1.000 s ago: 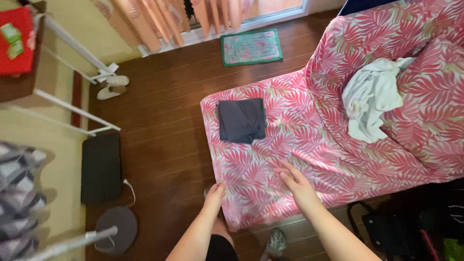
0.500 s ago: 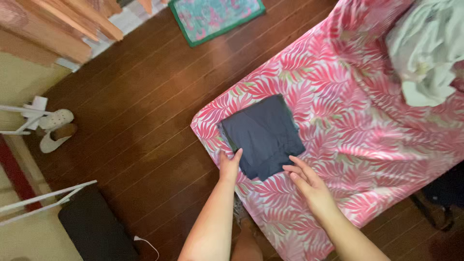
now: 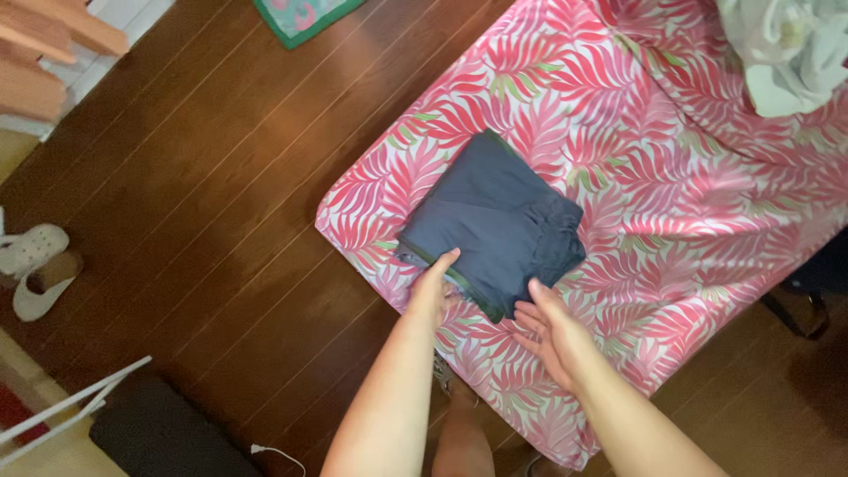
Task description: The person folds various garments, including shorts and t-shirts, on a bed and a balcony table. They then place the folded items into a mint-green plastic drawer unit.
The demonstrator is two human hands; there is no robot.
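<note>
From the head view, both bare forearms reach up from the bottom edge toward the near corner of a mattress. The left hand (image 3: 431,287) is stretched forward, fingers extended and close together, its fingertips lying on the near left edge of a folded dark blue garment (image 3: 495,221); nothing is pinched between them, the hand simply rests flat on the cloth. The right hand (image 3: 549,331) is held with its palm turned up and inward, fingers spread slightly apart and empty, just beside the garment's nearest corner, with the fingertips at or barely short of the fabric; whether they touch it cannot be told. The folded dark blue garment is a neat, roughly square bundle turned diagonally, with a thin green trim showing along its lower edge and a bunched waistband or seam on its right side. It lies on the pink leaf-patterned sheet (image 3: 671,203) covering the mattress, near the corner closest to the person. A crumpled pale cloth (image 3: 786,49) sits well apart at the top right. Beside the bed is a dark wooden floor (image 3: 203,177), with a pair of white sandals (image 3: 31,265) at the left edge.
</note>
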